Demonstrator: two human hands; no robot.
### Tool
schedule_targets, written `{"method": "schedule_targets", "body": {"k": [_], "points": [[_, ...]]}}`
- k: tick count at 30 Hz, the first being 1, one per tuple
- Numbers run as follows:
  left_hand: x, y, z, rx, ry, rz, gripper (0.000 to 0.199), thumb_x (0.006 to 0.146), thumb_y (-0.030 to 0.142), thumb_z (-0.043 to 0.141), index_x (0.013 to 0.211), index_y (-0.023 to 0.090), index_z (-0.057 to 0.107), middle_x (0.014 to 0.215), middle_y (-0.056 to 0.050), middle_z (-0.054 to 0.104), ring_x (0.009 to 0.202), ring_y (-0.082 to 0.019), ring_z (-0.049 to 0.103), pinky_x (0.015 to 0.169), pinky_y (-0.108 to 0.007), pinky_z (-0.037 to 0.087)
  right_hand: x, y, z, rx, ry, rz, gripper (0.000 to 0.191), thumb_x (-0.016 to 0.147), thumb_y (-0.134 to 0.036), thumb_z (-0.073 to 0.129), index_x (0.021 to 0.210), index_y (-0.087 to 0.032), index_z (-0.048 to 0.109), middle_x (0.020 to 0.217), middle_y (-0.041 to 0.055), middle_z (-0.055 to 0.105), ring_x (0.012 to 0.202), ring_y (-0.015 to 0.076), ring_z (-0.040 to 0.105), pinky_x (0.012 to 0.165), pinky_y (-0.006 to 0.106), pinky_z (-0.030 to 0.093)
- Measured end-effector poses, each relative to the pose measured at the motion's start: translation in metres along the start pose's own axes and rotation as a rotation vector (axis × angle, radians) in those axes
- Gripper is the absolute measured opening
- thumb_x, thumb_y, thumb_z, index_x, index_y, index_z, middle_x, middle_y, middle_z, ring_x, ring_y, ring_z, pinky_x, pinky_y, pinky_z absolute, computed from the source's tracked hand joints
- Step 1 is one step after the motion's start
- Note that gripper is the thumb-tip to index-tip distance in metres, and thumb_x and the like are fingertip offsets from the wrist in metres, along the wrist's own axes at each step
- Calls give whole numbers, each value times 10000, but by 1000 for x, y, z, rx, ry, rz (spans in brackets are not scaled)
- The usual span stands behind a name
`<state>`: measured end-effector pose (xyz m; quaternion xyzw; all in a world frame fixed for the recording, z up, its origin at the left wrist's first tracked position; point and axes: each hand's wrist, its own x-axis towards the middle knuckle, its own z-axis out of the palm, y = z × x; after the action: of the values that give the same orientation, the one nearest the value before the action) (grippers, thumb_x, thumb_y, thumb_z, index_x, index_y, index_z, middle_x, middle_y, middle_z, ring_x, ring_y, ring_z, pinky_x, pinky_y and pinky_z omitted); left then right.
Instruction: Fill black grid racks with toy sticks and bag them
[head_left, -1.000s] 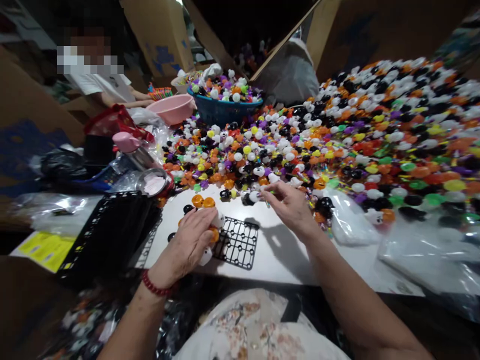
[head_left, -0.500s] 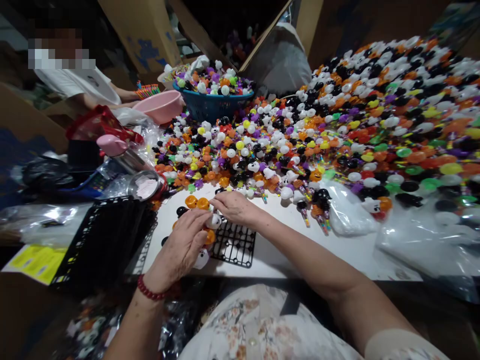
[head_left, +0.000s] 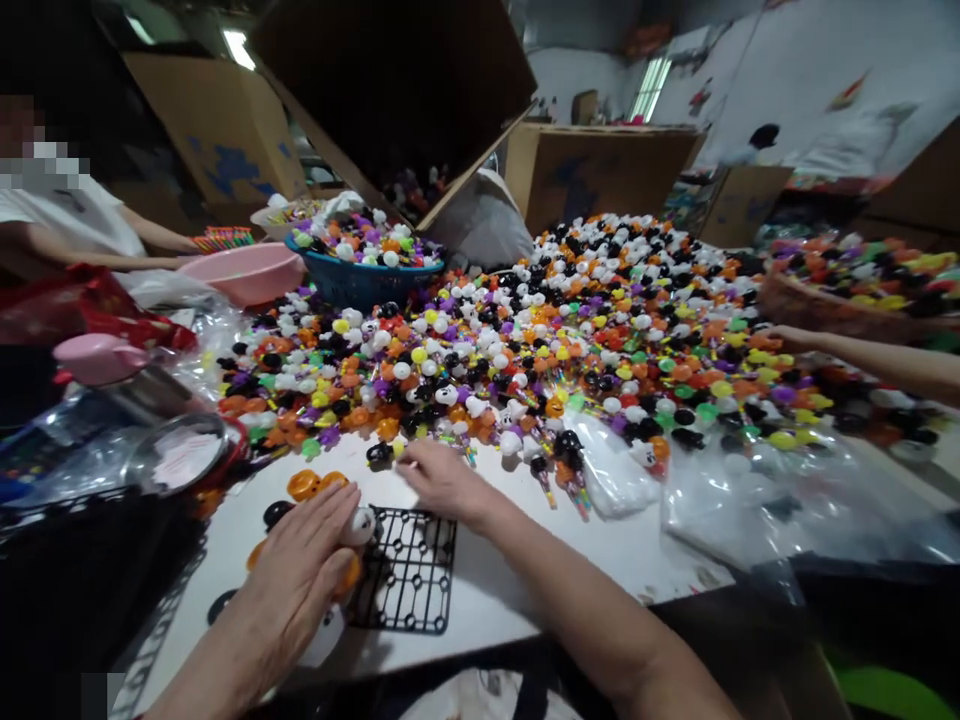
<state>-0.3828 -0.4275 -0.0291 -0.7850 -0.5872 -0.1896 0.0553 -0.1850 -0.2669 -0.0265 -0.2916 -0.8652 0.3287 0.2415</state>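
Note:
My left hand [head_left: 300, 555] lies stretched out over several small figure heads on the left part of a black plastic grid [head_left: 412, 570]. Around its fingers show orange pumpkin heads [head_left: 304, 486], a white head [head_left: 362, 524] and a black head [head_left: 277, 515]. My right hand [head_left: 448, 486] is just beyond the grid, at the near edge of a big toy pile [head_left: 480, 350]. Its fingertips are pinched together at a black-headed toy [head_left: 380, 455] with a yellow part. The fingers partly hide this contact.
A blue basket [head_left: 360, 283] of toys and a pink basin [head_left: 240, 275] stand behind left. Left are a pink-lidded flask [head_left: 101, 358] and a metal bowl [head_left: 180, 455]. Clear plastic bags [head_left: 720, 500] lie right. One person is at far left; another's arm [head_left: 862, 355] reaches in from the right.
My right hand has left the heads on the grid and moved to the pile's near edge. My left hand stays over the heads. The view has tipped up and turned right, bringing another person's arm in.

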Motion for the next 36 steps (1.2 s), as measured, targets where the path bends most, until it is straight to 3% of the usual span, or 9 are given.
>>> {"method": "schedule_targets", "body": {"k": [4, 7, 11, 14, 19, 23, 25, 29, 36], "points": [[-2, 4, 0, 3, 36, -47, 549, 994, 381, 348, 1534, 322, 264, 1499, -14, 484, 1380, -247, 450, 1139, -425, 376, -5, 57, -72, -497, 273, 296, 221, 985, -220, 459, 1007, -142, 665, 1063, 132, 608, 899, 209, 562, 793, 322, 441], [1, 4, -3, 14, 29, -11, 557, 988, 396, 378, 1531, 308, 286, 1488, -25, 498, 1364, -250, 472, 1126, -416, 398, -3, 92, -110, -793, 283, 466, 233, 954, -220, 504, 984, -101, 702, 1101, 205, 597, 1011, 279, 562, 845, 364, 429], [7, 7, -8, 11, 3, -3, 537, 983, 373, 417, 1510, 298, 347, 1477, -36, 511, 1352, -244, 485, 1134, -410, 394, -1, 105, -125, -861, 112, 528, 181, 883, -196, 589, 947, -94, 724, 1042, 204, 624, 958, 276, 612, 793, 331, 435], [10, 16, -16, -30, -31, -52, 488, 998, 353, 377, 1480, 280, 410, 1478, -51, 508, 1376, -238, 454, 1168, -437, 348, -6, 92, -122, -829, 115, 521, 214, 907, -181, 526, 1005, -96, 697, 1035, 191, 638, 922, 260, 630, 759, 320, 429], [15, 36, -36, -139, -175, -130, 473, 1025, 358, 292, 1449, 229, 456, 1516, -65, 457, 1442, -228, 348, 1212, -490, 254, -29, 52, -83, -355, 298, 434, 262, 971, -306, 434, 1066, -131, 606, 912, 125, 675, 807, 225, 630, 721, 324, 454], [18, 44, -44, -168, -247, -168, 483, 1034, 368, 264, 1463, 220, 430, 1532, -59, 435, 1462, -220, 309, 1227, -508, 192, -51, 24, -13, 420, 79, 361, 253, 918, -397, 532, 1019, -172, 589, 891, 65, 687, 737, 167, 650, 656, 283, 512], [17, 45, -44, -177, -252, -172, 484, 1034, 368, 261, 1460, 216, 432, 1532, -61, 436, 1458, -221, 316, 1227, -512, 187, -53, 19, 23, 603, 9, 388, 212, 878, -372, 579, 945, -172, 602, 860, 48, 680, 701, 149, 653, 645, 275, 524], [13, 42, -41, -185, -242, -181, 490, 1030, 372, 261, 1450, 204, 449, 1523, -79, 445, 1445, -228, 341, 1224, -514, 190, -37, 25, 67, 632, 39, 384, 228, 813, -352, 645, 955, -174, 636, 838, 19, 681, 695, 138, 637, 677, 276, 524], [10, 37, -36, -157, -229, -170, 497, 1034, 370, 258, 1466, 179, 416, 1535, -93, 424, 1461, -214, 310, 1231, -495, 159, -12, 28, 80, 535, 0, 254, 223, 735, -261, 677, 930, -152, 669, 839, 3, 697, 780, 155, 612, 775, 285, 483]]}}
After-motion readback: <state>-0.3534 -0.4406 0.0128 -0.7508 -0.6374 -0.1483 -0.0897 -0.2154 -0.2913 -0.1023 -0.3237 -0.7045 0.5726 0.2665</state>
